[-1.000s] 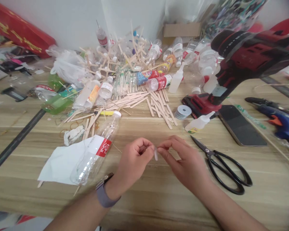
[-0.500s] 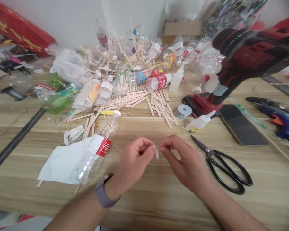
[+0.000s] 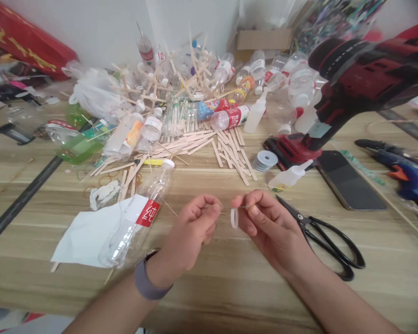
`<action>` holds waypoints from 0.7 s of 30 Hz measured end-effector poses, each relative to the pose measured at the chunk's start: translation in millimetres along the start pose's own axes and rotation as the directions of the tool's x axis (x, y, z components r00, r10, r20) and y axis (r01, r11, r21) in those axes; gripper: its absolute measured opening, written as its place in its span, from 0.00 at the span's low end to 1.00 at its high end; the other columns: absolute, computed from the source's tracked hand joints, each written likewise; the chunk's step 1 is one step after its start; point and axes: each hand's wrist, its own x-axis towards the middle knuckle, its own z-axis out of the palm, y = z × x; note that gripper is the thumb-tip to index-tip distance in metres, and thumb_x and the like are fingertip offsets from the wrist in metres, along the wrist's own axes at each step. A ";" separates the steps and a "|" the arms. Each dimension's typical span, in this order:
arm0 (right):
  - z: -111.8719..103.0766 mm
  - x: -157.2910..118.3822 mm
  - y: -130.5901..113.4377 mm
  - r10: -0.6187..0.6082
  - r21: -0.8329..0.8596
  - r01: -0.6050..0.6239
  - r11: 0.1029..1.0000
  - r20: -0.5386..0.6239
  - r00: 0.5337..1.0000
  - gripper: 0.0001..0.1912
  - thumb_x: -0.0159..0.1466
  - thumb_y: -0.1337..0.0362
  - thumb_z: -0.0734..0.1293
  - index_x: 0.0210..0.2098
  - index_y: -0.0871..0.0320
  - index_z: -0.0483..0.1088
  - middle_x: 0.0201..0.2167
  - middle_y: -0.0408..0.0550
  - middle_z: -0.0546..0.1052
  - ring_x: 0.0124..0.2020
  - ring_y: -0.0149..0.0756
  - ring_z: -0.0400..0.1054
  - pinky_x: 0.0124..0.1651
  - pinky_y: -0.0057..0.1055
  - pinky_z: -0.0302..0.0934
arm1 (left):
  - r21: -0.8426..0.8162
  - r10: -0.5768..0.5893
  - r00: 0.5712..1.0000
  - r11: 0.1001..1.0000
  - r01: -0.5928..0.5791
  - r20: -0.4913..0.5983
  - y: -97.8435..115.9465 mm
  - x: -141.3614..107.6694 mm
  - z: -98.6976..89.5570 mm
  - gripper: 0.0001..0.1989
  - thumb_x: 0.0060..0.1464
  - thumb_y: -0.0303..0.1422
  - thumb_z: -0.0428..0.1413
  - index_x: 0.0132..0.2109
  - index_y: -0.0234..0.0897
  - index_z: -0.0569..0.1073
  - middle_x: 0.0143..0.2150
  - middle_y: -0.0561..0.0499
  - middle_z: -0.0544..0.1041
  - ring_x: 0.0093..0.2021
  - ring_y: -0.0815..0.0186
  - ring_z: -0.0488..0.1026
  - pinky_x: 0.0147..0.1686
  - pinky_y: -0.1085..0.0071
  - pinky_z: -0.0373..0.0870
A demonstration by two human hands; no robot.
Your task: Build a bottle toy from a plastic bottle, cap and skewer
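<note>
Near the middle of the table, my right hand [image 3: 270, 227] pinches a thin wire [image 3: 243, 207] between thumb and finger. A small whitish ring [image 3: 234, 218] hangs upright from the wire, beside my right fingertips. To its left, my left hand [image 3: 198, 227] has thumb and forefinger pressed together near the wire's other end; what they hold is too small to make out. Scissors [image 3: 320, 232] with black handles lie right of my right hand. A clear plastic bottle [image 3: 137, 218] with a red and white label lies left of my left hand.
Wooden sticks [image 3: 195, 141] and plastic bottles are heaped at the back. On the right are a red and black power drill [image 3: 362, 79], a wire spool [image 3: 265, 160], a glue bottle [image 3: 289, 178], a phone [image 3: 350, 180] and a blue glue gun [image 3: 409, 171].
My hands have moved apart slightly. The right hand has turned, showing more of its fingers, and the ring has shifted a little right and shows its opening.
</note>
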 end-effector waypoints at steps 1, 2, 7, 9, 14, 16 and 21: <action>1.1 0.5 -0.8 0.015 0.040 -0.015 0.999 0.001 1.000 0.06 0.61 0.62 0.71 0.31 0.55 0.70 0.35 0.42 0.75 0.21 0.21 0.57 0.28 0.23 0.55 | -0.040 0.000 1.000 0.999 0.001 0.007 0.6 0.4 0.0 0.10 0.55 0.38 0.57 0.32 0.38 0.66 0.16 0.63 0.53 0.16 0.77 0.45 0.16 0.79 0.43; 1.7 1.1 -1.5 0.026 0.069 -0.026 0.997 0.000 1.000 0.05 0.60 0.63 0.71 0.32 0.55 0.71 0.34 0.41 0.75 0.20 0.21 0.57 0.27 0.22 0.55 | -0.071 0.007 1.000 0.997 -0.006 0.011 1.3 1.0 -0.1 0.11 0.54 0.38 0.58 0.32 0.38 0.66 0.17 0.63 0.54 0.17 0.78 0.46 0.16 0.79 0.44; 1.8 2.1 0.8 0.070 0.082 -0.074 0.994 0.051 0.996 0.05 0.61 0.63 0.70 0.31 0.56 0.71 0.30 0.40 0.71 0.25 0.22 0.62 0.28 0.21 0.57 | -0.173 0.036 0.996 0.985 -0.020 0.086 1.8 6.0 -4.0 0.09 0.55 0.37 0.58 0.37 0.35 0.72 0.16 0.64 0.51 0.16 0.78 0.43 0.16 0.78 0.42; 1.4 2.1 2.7 0.081 0.064 -0.086 0.994 0.064 0.995 0.06 0.62 0.63 0.70 0.31 0.56 0.71 0.30 0.40 0.71 0.27 0.24 0.64 0.30 0.21 0.59 | -0.230 0.021 0.994 0.973 0.004 0.109 1.1 8.1 -5.6 0.08 0.55 0.37 0.58 0.35 0.35 0.72 0.17 0.63 0.54 0.15 0.79 0.42 0.16 0.78 0.41; -1.6 3.2 3.7 0.082 -0.023 -0.081 0.996 0.046 0.996 0.07 0.62 0.61 0.70 0.30 0.57 0.69 0.29 0.41 0.70 0.27 0.26 0.64 0.31 0.24 0.60 | -0.257 0.015 0.986 0.966 0.029 0.167 1.3 8.2 -5.4 0.12 0.53 0.37 0.59 0.31 0.36 0.65 0.32 0.57 0.72 0.15 0.82 0.45 0.16 0.77 0.42; -3.1 3.2 2.9 0.078 -0.062 -0.073 0.995 0.075 0.994 0.08 0.63 0.60 0.69 0.31 0.56 0.68 0.28 0.40 0.69 0.27 0.27 0.64 0.31 0.25 0.60 | -0.228 0.011 0.979 0.973 0.037 0.205 1.4 7.1 -4.9 0.13 0.54 0.39 0.58 0.31 0.37 0.63 0.31 0.55 0.73 0.15 0.80 0.46 0.17 0.76 0.43; -4.1 0.3 0.7 0.072 -0.372 -0.001 0.928 0.177 0.982 0.11 0.66 0.56 0.64 0.31 0.55 0.65 0.27 0.42 0.69 0.27 0.31 0.63 0.31 0.29 0.59 | -0.099 0.015 0.967 0.995 0.011 0.253 -0.4 7.1 -7.2 0.14 0.54 0.41 0.57 0.30 0.38 0.63 0.20 0.59 0.61 0.22 0.73 0.57 0.26 0.74 0.55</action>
